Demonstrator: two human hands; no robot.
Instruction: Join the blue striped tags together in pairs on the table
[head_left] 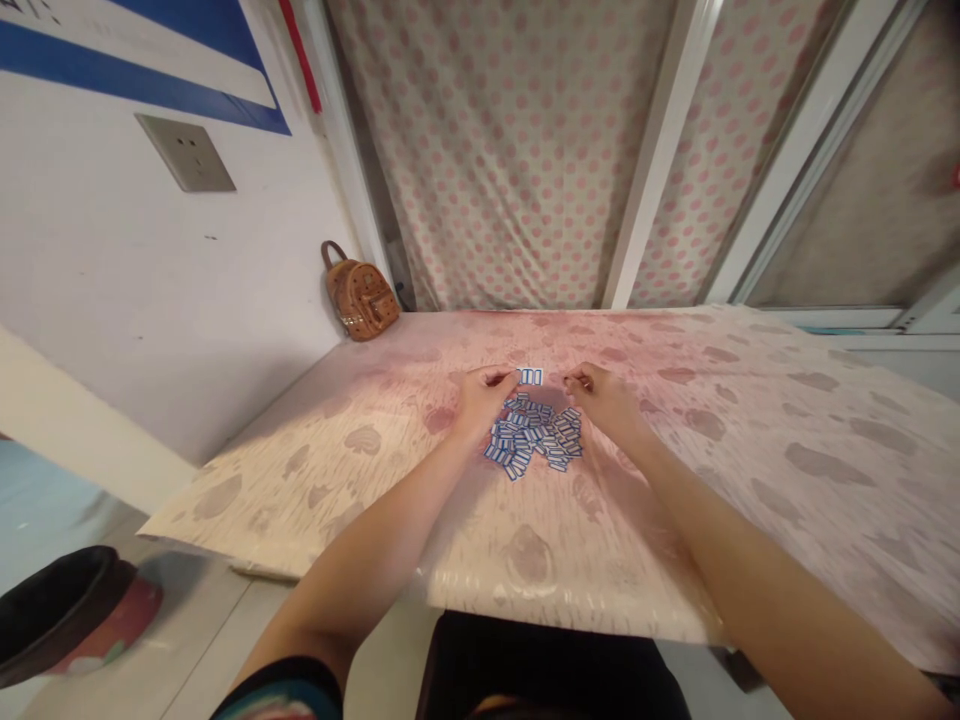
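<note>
**Two hands at a heap of small blue-and-white labels**

Near edge of the bench (570,590): bare, covered in a pale pink-and-cream cloth printed with brownish shell shapes. Both forearms cross this edge and reach toward the middle.

Middle of the bench: a loose heap of small blue-bordered white rectangular labels (534,438), many overlapping, lying flat on the cloth. The left hand (484,395) rests at the heap's left far side and touches it; the right hand (604,397) rests at its right far side, just beside the outer pieces. On both hands the fingers are curled inward, tips down at the cloth. Whether either pinches a label cannot be told; the pieces are too small.

Just beyond the heap, between the two hands: a short row of the same labels (529,376), set side by side, apart from the pile.

Far left corner of the bench: a small brown leather backpack with a top loop handle (360,296), leaning against the white wall.

Behind the far edge: a pink polka-dot curtain (517,150) between white frames.

Floor, lower left: a black round bin (52,605).
</note>
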